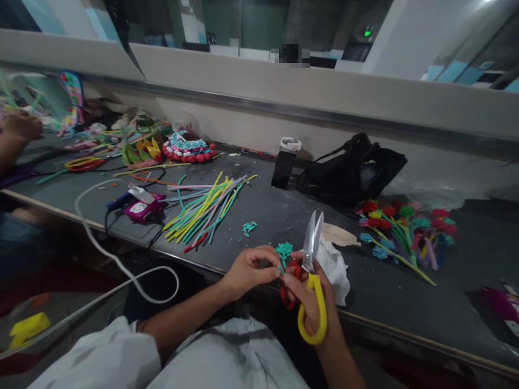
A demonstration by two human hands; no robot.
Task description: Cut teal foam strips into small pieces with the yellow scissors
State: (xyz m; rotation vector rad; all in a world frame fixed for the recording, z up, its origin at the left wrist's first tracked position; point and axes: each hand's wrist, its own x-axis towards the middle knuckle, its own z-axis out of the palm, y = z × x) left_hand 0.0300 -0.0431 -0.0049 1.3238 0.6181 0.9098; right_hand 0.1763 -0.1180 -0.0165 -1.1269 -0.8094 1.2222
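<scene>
My left hand [259,266] has its thumb and forefinger pinched on a small green piece [280,269], apparently cut from a fuzzy stem. My right hand [310,302] holds scissors [312,243] by a yellow loop, the blades pointing up and slightly apart. Its thumb and fingertip meet the left fingertips at the green piece. A red handle loop [285,294] shows beside the right fingers; whether it belongs to the same scissors I cannot tell. Just beyond the hands lies a heap of short green pieces [284,250], with a smaller green pile [249,228] to its left.
Long coloured fuzzy stems [211,208] lie left of centre, near a purple box [144,208] and white cable [109,254]. Crumpled tissue [334,270], a black bag [352,170], a phone [283,168] and craft flowers [409,232] sit rightward. Another person's hand [22,124] is far left.
</scene>
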